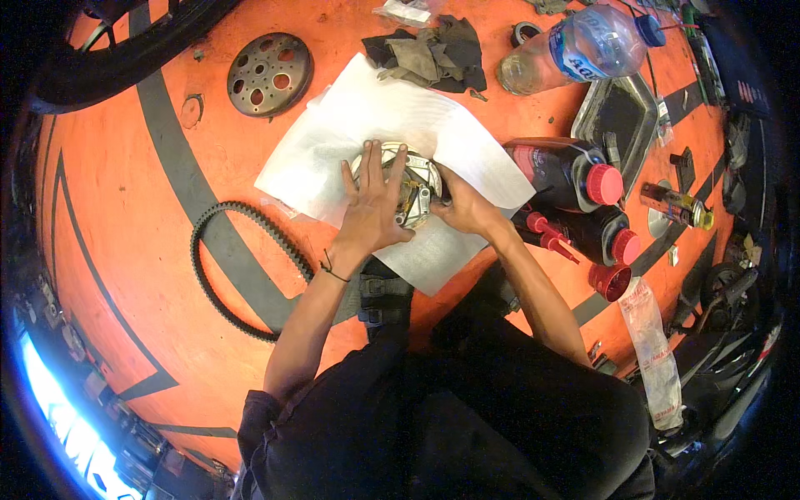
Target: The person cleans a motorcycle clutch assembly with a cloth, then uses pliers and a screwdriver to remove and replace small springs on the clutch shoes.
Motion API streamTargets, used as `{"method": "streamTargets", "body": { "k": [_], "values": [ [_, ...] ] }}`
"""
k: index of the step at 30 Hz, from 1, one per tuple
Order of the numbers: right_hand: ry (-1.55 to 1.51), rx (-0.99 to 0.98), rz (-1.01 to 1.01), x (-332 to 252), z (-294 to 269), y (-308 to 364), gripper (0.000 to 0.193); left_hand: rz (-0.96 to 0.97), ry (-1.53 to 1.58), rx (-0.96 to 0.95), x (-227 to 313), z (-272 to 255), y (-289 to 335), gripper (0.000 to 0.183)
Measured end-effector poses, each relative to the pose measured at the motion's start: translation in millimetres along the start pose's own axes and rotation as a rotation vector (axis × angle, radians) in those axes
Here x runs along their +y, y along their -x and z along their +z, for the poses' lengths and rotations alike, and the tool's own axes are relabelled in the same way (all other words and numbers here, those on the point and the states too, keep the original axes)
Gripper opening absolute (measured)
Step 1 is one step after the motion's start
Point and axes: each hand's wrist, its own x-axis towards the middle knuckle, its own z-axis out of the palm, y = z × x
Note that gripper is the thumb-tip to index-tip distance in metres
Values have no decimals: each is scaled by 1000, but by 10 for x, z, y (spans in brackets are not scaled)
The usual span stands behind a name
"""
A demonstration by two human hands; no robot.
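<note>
A round metal clutch-shoe assembly (422,177) rests on a white foam sheet (392,104) in front of me. My left hand (372,204) lies over its left part, fingers stretched out and spread across the top. On the right side, my right hand (468,208) curls around the rim, with the thumb at the near edge. Springs and small levers show between the hands; the left part of the assembly is covered by my fingers. Beyond the sheet, at the upper left, lies a round metal clutch bell (268,75) with holes. A toothed black drive belt (196,254) sits left of my forearm.
Dark rags (442,58) lie behind the sheet. To the right are a large clear plastic bottle (575,50), a dark tray (596,104), black red-capped bottles (550,175), a spray can (671,204) and a red cup (610,282). A wheel (125,62) stands at the upper left.
</note>
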Motion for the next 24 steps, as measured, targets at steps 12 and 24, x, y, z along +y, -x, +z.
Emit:
{"method": "streamTargets", "body": {
  "k": [12,24],
  "values": [
    [-317,-22,146,-62,-69,14,58,17,-36,21,-26,41,-7,142],
    [-310,-69,167,229,30,44,40,54,-38,48,-105,77,13,140]
  ]
}}
